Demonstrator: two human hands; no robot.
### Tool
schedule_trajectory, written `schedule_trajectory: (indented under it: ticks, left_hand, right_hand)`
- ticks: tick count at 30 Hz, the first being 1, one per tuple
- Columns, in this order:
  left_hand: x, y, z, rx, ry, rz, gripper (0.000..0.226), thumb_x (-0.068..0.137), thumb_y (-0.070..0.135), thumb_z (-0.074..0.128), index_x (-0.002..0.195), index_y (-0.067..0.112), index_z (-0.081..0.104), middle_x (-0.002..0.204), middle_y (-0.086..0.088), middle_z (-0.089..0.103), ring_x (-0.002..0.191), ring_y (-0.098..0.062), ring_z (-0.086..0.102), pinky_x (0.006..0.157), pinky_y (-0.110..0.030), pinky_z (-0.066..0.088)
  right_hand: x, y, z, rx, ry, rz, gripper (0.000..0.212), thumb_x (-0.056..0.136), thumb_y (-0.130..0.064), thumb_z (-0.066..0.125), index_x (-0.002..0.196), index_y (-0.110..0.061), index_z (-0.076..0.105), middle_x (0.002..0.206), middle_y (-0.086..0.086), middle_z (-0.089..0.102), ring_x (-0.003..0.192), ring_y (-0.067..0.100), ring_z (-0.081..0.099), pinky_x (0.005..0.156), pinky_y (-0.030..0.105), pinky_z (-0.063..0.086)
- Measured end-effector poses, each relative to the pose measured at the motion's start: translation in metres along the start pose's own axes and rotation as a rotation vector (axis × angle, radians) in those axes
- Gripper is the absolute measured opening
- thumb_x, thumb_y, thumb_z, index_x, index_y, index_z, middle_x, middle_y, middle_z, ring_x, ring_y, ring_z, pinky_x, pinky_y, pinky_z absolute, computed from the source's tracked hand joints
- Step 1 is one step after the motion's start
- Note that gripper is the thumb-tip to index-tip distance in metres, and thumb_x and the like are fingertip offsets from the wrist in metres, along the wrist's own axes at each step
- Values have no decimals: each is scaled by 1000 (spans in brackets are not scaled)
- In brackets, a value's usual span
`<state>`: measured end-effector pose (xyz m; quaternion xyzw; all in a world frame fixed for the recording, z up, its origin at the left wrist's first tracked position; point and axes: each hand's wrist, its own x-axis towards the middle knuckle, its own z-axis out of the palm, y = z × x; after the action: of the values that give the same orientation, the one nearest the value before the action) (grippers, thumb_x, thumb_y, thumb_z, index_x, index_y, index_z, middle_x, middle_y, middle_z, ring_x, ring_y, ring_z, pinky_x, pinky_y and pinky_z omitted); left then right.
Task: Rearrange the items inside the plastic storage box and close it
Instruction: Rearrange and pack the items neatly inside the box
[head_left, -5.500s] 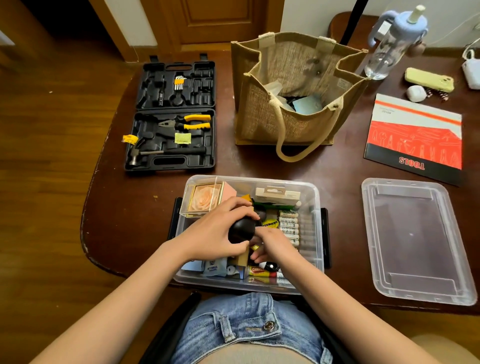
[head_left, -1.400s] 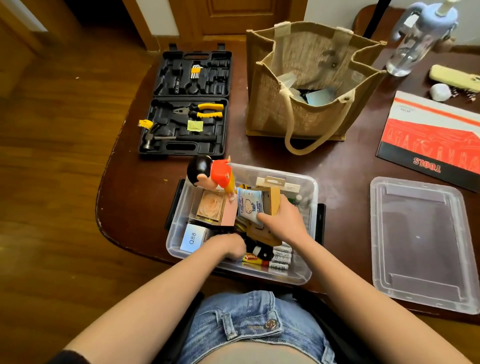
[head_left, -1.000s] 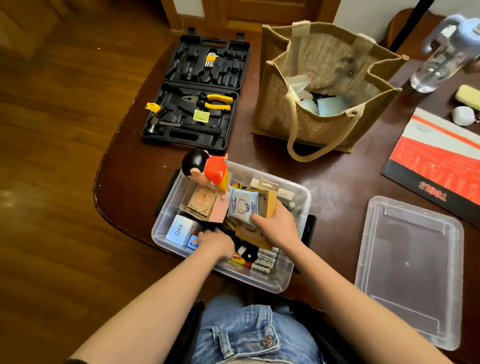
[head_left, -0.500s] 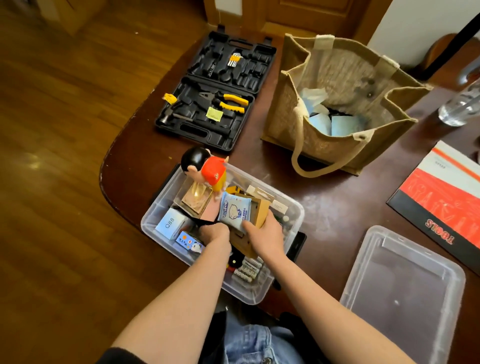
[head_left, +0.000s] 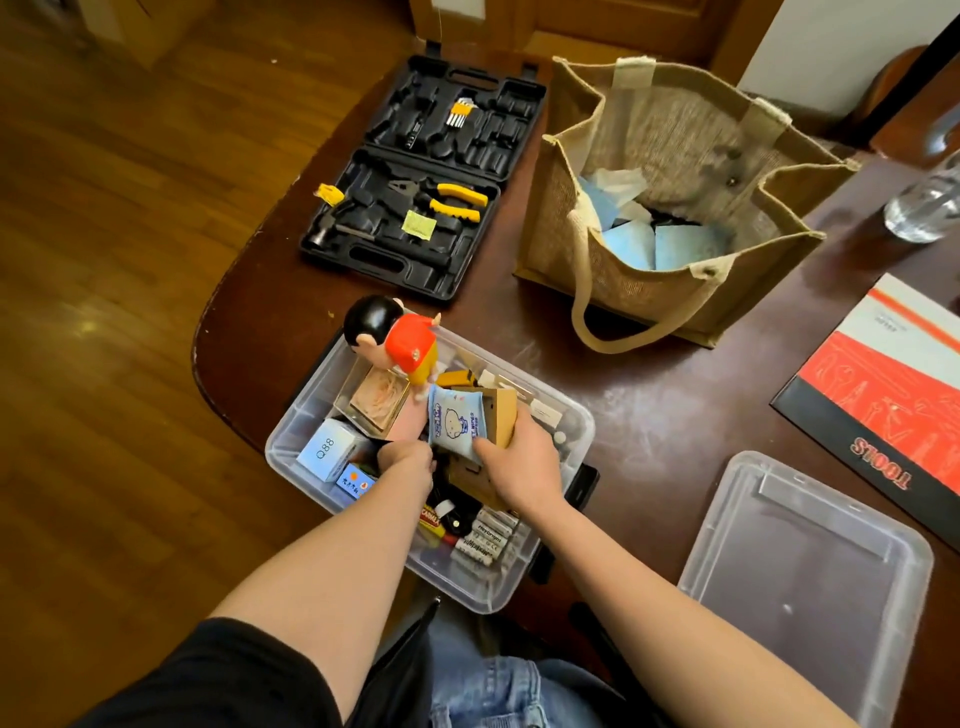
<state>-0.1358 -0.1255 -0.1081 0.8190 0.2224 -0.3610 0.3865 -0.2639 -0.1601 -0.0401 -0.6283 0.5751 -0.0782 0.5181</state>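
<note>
The clear plastic storage box (head_left: 291, 441) sits at the table's near edge, full of small items. A toy figure (head_left: 395, 338) with a black head and red shirt stands up out of its far corner, on a box with a rose (head_left: 376, 400). My right hand (head_left: 522, 462) grips a brown cardboard box (head_left: 498, 415) together with a blue wipes packet (head_left: 457, 423), holding them upright in the box. My left hand (head_left: 408, 460) reaches down among the items beside them; its fingers are hidden. Batteries (head_left: 483, 540) lie at the near end. The clear lid (head_left: 810, 587) lies on the table to the right.
An open black tool case (head_left: 426, 182) with yellow pliers lies at the far left of the table. A jute bag (head_left: 670, 202) stands behind the box. A red and black booklet (head_left: 883, 410) and a water bottle (head_left: 924, 202) are on the right. A white Q88 box (head_left: 327, 449) sits in the storage box.
Since 5.5 s ago the toy figure was stood up in the far corner and the cardboard box and wipes packet were raised upright. In the last second only the camera swung left.
</note>
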Motion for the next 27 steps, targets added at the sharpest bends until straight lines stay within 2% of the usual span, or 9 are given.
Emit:
schedule_trajectory:
  ticks: [2, 4, 6, 10, 13, 16, 18, 23, 27]
  left_hand:
    - [-1, -1, 1, -27, 14, 6, 26, 88, -16, 43, 111, -12, 54, 110, -27, 60, 57, -26, 53, 50, -31, 47]
    - [0, -3, 2, -69, 15, -4, 29, 84, -19, 46, 112, -13, 53, 115, -28, 59, 80, -36, 62, 64, -39, 54]
    - [3, -5, 3, -105, 8, -9, 32, 82, -20, 48, 113, -12, 54, 116, -26, 59, 97, -43, 61, 68, -39, 54]
    - [6, -5, 4, -94, -53, -18, 24, 88, -5, 54, 112, -3, 56, 118, -22, 60, 102, -39, 62, 75, -42, 57]
    - [4, -3, 6, -224, 19, -44, 22, 83, -11, 55, 104, -4, 57, 112, -28, 60, 95, -45, 61, 65, -45, 55]
    - [4, -3, 7, -290, 22, -63, 20, 85, -12, 49, 102, -3, 57, 109, -28, 61, 84, -40, 59, 61, -43, 50]
    - [7, -3, 5, -245, 1, -68, 20, 84, -12, 53, 102, -3, 58, 106, -26, 62, 81, -37, 59, 58, -42, 51]
    - [10, -4, 6, -67, -79, -47, 34, 81, -10, 63, 113, -3, 56, 105, -22, 60, 96, -38, 62, 55, -36, 53]
    - [16, -3, 5, 80, -167, -58, 16, 89, 0, 58, 101, 8, 52, 88, -12, 53, 61, -17, 48, 27, -15, 39]
  right_hand:
    - [0, -2, -2, -39, 24, -24, 32, 78, -20, 63, 110, -17, 56, 100, 1, 67, 86, 19, 61, 65, 27, 44]
    - [0, -3, -4, -68, 26, -42, 29, 78, -21, 63, 105, -17, 57, 96, 1, 67, 86, 21, 62, 67, 30, 48]
    - [1, -5, -7, -89, 10, -59, 27, 78, -21, 63, 104, -18, 56, 91, -1, 65, 83, 20, 62, 65, 30, 48]
    - [5, -6, -13, -126, -8, -75, 19, 77, -21, 62, 94, -22, 52, 79, -4, 59, 74, 19, 57, 57, 29, 42]
    - [7, -9, -17, -154, -26, -78, 21, 76, -23, 61, 96, -18, 55, 81, 0, 62, 76, 21, 59, 61, 32, 46]
    - [8, -11, -18, -170, -37, -79, 25, 76, -23, 61, 100, -16, 56, 86, 2, 65, 79, 21, 60, 65, 35, 50]
    - [8, -11, -18, -183, -40, -74, 27, 77, -24, 61, 101, -16, 56, 86, 3, 65, 78, 21, 60, 63, 33, 49]
    - [9, -12, -16, -190, -39, -72, 26, 77, -25, 61, 101, -17, 55, 84, 0, 63, 76, 18, 58, 54, 27, 40]
    - [9, -12, -15, -205, -41, -76, 28, 78, -26, 61, 103, -17, 54, 85, 1, 63, 76, 19, 59, 55, 28, 44]
